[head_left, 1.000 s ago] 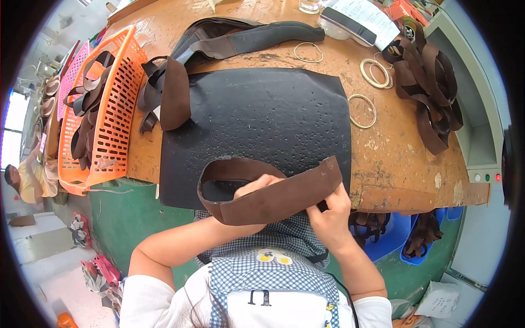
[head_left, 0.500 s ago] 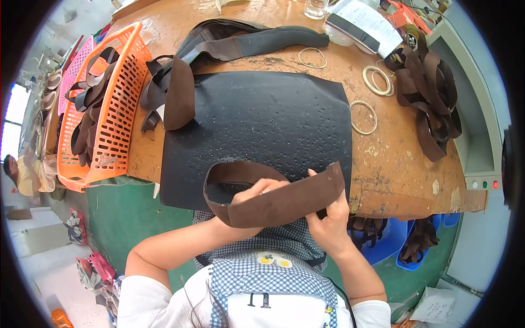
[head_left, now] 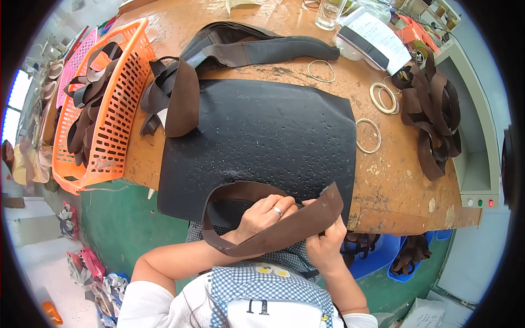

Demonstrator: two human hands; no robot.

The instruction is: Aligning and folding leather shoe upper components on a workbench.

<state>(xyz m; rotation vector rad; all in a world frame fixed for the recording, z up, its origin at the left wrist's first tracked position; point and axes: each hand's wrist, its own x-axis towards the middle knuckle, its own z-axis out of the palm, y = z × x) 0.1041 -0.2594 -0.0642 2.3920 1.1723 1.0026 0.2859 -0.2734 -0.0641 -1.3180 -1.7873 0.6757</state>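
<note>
Your right grip (head_left: 326, 247) holds the brown strip (head_left: 281, 235) near its right end, at lower centre of the frame; the strip bends round into one loop. Your left grip (head_left: 265, 214) sits inside that loop, its fingertips partly hidden behind the band, so I cannot tell how far it is closed. Beneath lies one black mat (head_left: 251, 131), overhanging the near edge of the table (head_left: 404, 191). You have one orange basket (head_left: 116, 123) at left, one phone (head_left: 363, 47) and one glass (head_left: 328, 13) at upper right, and one brown bundle (head_left: 435, 104) at right. Open room spreads over the mat above the loop, and over worn wood between mat and bundle.
</note>
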